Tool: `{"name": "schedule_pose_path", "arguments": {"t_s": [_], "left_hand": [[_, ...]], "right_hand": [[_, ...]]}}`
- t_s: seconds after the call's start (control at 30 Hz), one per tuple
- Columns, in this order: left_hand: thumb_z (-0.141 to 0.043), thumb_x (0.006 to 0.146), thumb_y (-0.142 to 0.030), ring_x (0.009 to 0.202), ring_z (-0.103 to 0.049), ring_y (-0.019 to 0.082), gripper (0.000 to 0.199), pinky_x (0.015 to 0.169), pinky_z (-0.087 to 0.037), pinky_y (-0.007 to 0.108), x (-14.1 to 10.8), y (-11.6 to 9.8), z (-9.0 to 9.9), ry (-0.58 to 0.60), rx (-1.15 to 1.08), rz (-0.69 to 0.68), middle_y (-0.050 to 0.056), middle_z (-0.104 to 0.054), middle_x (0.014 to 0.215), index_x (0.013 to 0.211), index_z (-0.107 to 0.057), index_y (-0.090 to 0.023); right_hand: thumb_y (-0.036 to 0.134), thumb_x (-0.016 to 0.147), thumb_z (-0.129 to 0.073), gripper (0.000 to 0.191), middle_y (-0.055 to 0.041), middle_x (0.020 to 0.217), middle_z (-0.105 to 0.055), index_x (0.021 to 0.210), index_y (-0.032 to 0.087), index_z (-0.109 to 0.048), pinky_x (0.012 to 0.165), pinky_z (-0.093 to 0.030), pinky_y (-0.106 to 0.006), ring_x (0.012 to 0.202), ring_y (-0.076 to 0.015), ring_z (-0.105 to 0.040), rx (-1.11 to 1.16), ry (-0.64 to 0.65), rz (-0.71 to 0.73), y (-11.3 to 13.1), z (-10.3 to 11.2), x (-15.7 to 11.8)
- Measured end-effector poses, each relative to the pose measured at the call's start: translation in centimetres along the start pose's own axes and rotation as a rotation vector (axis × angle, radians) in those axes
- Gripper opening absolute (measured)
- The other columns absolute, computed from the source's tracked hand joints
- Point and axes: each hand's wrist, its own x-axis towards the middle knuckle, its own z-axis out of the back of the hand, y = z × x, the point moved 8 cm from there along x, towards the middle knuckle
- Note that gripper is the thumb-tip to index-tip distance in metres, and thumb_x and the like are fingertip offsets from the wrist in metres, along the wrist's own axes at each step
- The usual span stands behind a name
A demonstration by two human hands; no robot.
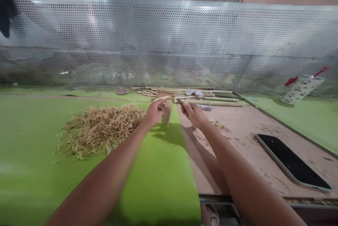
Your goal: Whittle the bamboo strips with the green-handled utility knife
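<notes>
My left hand [155, 112] is closed with thumb and fingertips on a flat, pale wooden piece [167, 113], which hangs upright over the green sheet. My right hand [194, 114] is wrapped round the handle of a small knife [180, 102]. Its dark blade points up and left, toward the wooden piece; whether they touch I cannot tell. Just beyond my left fingertips lies a light strip [161, 98]. A heap of thin, curly shavings [101, 129] lies on the green sheet [155, 183], left of my left hand.
Several bamboo sticks [221, 102] and crumpled grey paper [194, 93] lie behind my hands. At right are a phone [290, 161] and a tilted white patterned tumbler [303, 88] with a red straw. A perforated metal panel [158, 36] stands across the back.
</notes>
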Motion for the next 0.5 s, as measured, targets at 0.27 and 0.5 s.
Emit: {"name": "schedule_pose_path", "arguments": {"t_s": [0.27,0.5], "left_hand": [[-0.052,0.083,-0.045,0.072,-0.058,0.014,0.032,0.059,-0.047,0.024,-0.7,-1.2,-2.1,0.175,0.017,-0.042,0.005,-0.066,0.085,0.089,-0.066,-0.017],[-0.053,0.083,-0.045,0.074,-0.058,0.013,0.032,0.064,-0.047,0.025,-0.8,-1.0,-2.6,0.214,-0.058,-0.030,0.004,-0.064,0.085,0.094,-0.065,-0.018]], "right_hand": [[0.062,0.091,-0.017,0.067,-0.0037,0.045,-0.048,0.045,0.021,-0.042,0.050,-0.027,-0.025,0.045,-0.0132,-0.045,-0.216,-0.049,0.005,0.4,0.1,-0.2],[0.057,0.093,-0.016,0.061,-0.0042,0.051,-0.051,0.053,0.021,-0.046,0.049,-0.024,-0.026,0.048,-0.0145,-0.045,-0.253,-0.108,0.102,1.2,0.0,-0.4]]}}
